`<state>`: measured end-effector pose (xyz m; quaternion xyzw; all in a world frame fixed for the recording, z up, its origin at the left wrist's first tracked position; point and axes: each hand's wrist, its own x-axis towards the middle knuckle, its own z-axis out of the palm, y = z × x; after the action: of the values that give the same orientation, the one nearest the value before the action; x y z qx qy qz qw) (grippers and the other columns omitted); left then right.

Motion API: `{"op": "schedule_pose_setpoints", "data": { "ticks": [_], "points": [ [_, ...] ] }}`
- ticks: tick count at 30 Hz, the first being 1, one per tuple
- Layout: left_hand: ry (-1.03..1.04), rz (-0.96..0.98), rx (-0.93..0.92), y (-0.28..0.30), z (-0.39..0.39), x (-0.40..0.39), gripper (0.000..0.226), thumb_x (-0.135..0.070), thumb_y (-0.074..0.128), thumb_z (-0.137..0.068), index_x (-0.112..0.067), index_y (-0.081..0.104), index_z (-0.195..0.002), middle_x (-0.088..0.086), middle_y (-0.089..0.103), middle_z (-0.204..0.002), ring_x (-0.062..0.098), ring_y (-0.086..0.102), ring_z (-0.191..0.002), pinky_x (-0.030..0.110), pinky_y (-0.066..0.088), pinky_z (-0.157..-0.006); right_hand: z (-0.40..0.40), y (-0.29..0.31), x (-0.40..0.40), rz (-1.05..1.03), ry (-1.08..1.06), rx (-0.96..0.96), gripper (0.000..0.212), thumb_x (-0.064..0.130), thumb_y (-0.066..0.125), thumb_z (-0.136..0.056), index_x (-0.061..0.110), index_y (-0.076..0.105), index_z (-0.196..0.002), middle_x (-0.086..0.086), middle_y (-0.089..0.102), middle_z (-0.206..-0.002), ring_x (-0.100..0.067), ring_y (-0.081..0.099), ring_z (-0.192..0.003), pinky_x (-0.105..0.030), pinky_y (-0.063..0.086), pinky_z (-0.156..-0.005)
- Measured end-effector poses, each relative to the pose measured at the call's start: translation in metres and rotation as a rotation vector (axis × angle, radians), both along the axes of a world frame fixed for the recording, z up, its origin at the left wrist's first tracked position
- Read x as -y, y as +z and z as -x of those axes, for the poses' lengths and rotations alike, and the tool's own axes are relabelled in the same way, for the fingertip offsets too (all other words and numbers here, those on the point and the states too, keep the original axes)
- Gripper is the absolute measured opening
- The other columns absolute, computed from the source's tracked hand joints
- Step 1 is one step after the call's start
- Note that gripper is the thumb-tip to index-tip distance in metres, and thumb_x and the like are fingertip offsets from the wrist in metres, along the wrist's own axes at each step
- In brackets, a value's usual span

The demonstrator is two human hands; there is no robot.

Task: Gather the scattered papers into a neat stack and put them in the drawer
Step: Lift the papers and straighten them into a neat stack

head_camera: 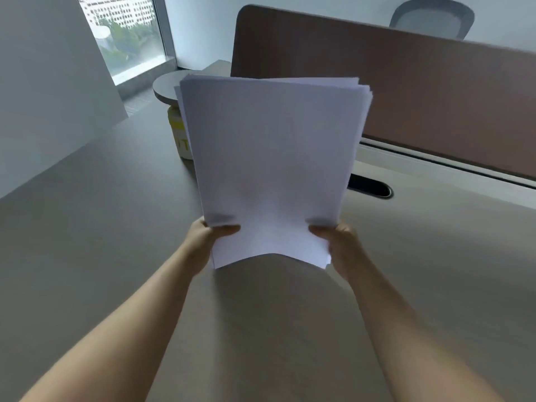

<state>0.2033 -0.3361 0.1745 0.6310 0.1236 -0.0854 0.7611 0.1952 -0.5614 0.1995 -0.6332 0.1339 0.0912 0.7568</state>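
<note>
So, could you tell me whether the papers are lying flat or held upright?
Upright: both hands hold the white paper stack off the desk.

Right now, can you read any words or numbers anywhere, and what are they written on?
"T": one pale letter on the yellow band of the white and yellow container, which stands on the desk half hidden behind the papers; any other letters are covered or too blurred to read.
Stack of papers, held by the left hand and the right hand: the side facing the camera is blank.
No other text is readable.
</note>
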Motion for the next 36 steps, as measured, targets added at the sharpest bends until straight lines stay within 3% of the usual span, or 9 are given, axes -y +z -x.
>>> {"op": "schedule_pose_setpoints", "data": {
  "ticks": [7, 15, 18, 22, 26, 28, 30, 32, 36],
  "points": [
    [0.277, -0.241, 0.020, 0.003, -0.003, 0.007, 0.022, 0.004, 0.060, -0.081, -0.001, 0.061, -0.102, 0.003, 0.058, -0.079, 0.022, 0.050, -0.080, 0.029, 0.042, -0.065, -0.005, 0.003, -0.020, 0.186, 0.032, 0.045, 0.021, 0.002, 0.055, -0.085, 0.008, 0.060, -0.105, -0.006, 0.065, -0.089, -0.024, 0.058, -0.089, -0.036, 0.047, -0.086],
    [-0.026, -1.305, 0.156, 0.079, -0.001, -0.041, 0.024, -0.015, 0.048, -0.089, -0.013, 0.067, -0.104, 0.019, 0.066, -0.113, 0.037, 0.057, -0.105, 0.034, 0.041, -0.076, -0.020, 0.049, -0.013, 0.651, -0.165, 0.118, 0.091, 0.012, 0.068, -0.078, 0.011, 0.009, -0.147, -0.011, 0.012, -0.155, -0.028, 0.016, -0.142, -0.041, 0.023, -0.115],
    [-0.143, -1.490, 0.203, 0.094, 0.001, -0.048, 0.023, -0.019, 0.047, -0.091, -0.014, 0.066, -0.103, 0.018, 0.066, -0.113, 0.038, 0.058, -0.105, 0.037, 0.045, -0.081, -0.023, 0.066, -0.011, 0.711, -0.136, 0.227, 0.092, 0.006, 0.071, -0.072, 0.011, 0.016, -0.146, -0.010, 0.025, -0.151, -0.028, 0.022, -0.141, -0.045, 0.028, -0.112],
    [-0.212, -1.579, 0.308, 0.100, 0.004, -0.053, 0.024, -0.023, 0.051, -0.088, -0.019, 0.069, -0.103, 0.011, 0.069, -0.111, 0.031, 0.054, -0.114, 0.034, 0.034, -0.097, -0.014, 0.073, -0.002, 0.479, 0.074, 0.157, 0.036, -0.007, 0.064, -0.074, -0.004, 0.059, -0.109, -0.013, 0.061, -0.101, -0.031, 0.059, -0.098, -0.034, 0.045, -0.081],
    [0.142, -1.384, 0.325, 0.087, 0.009, -0.058, 0.048, -0.027, 0.067, -0.077, -0.018, 0.059, -0.124, 0.009, 0.048, -0.140, 0.028, 0.032, -0.136, 0.045, 0.013, -0.115, -0.005, 0.057, 0.007, 0.320, 0.054, 0.130, 0.018, -0.010, 0.060, -0.076, 0.007, 0.065, -0.082, -0.012, 0.064, -0.091, -0.026, 0.059, -0.083, -0.032, 0.049, -0.077],
    [0.371, -0.894, 0.175, 0.077, 0.012, -0.064, 0.086, -0.024, 0.074, -0.071, -0.020, 0.028, -0.143, 0.012, 0.026, -0.151, 0.029, 0.024, -0.140, 0.045, 0.018, -0.114, -0.003, 0.049, 0.013, 0.233, 0.054, 0.124, 0.024, -0.011, 0.059, -0.076, 0.012, 0.065, -0.080, -0.006, 0.069, -0.083, -0.024, 0.065, -0.077, -0.032, 0.052, -0.078],
    [0.355, -0.309, 0.096, 0.064, 0.014, -0.071, 0.103, -0.015, 0.081, -0.059, -0.018, 0.023, -0.143, 0.011, 0.037, -0.147, 0.028, 0.040, -0.132, 0.038, 0.037, -0.105, -0.004, 0.044, 0.019, 0.132, 0.072, 0.135, 0.027, -0.013, 0.057, -0.076, 0.012, 0.065, -0.081, 0.005, 0.075, -0.070, -0.014, 0.071, -0.067, -0.024, 0.057, -0.071],
    [0.195, -0.083, 0.085, 0.053, 0.014, -0.076, 0.074, -0.016, 0.080, -0.042, -0.017, 0.058, -0.113, -0.007, 0.075, -0.100, 0.017, 0.066, -0.095, 0.026, 0.054, -0.080, -0.004, 0.045, 0.018, 0.050, 0.108, 0.148, 0.024, -0.011, 0.062, -0.071, 0.011, 0.065, -0.082, 0.010, 0.075, -0.065, -0.006, 0.071, -0.063, -0.017, 0.058, -0.064],
    [0.196, -0.070, 0.146, 0.049, 0.009, -0.076, 0.016, -0.006, 0.068, -0.052, -0.021, 0.076, -0.054, -0.015, 0.072, -0.054, 0.003, 0.067, -0.054, 0.020, 0.057, -0.060, -0.008, 0.048, 0.010, -0.013, 0.085, 0.191, 0.030, 0.006, 0.076, -0.052, 0.014, 0.066, -0.079, 0.011, 0.075, -0.064, -0.005, 0.071, -0.062, -0.021, 0.058, -0.064]
  ]
}}
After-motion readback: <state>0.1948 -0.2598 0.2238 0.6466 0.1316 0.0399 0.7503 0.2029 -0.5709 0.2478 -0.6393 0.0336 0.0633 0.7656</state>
